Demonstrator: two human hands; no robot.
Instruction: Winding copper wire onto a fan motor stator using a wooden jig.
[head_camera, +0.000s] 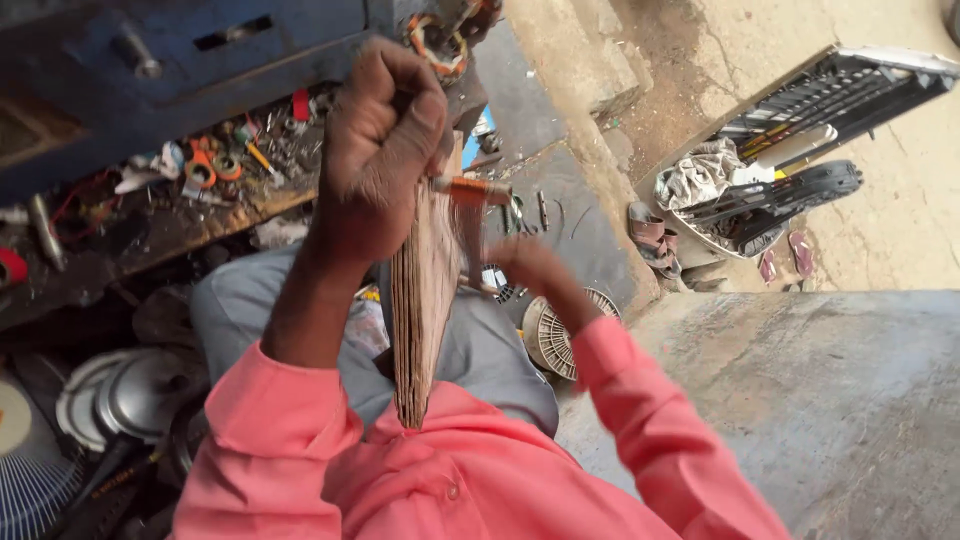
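Observation:
My left hand (378, 150) is raised in a fist, gripping the top of a long flat bundle of copper-coloured wire strands (420, 310) that hangs down to my pink shirt. A small copper-wound spool or rod (472, 190) sticks out to the right at the top of the bundle. My right hand (528, 268) is blurred, just right of the bundle near its middle; whether it holds a strand I cannot tell. Both arms wear pink sleeves, and grey trousers show below.
A cluttered dark bench (150, 220) with small parts, rings and tools runs along the left. Round metal covers (130, 395) and a white fan part (550, 335) lie low. A crate with grilles and rags (760, 180) stands on the dusty ground at right. A concrete slab (820, 400) fills the lower right.

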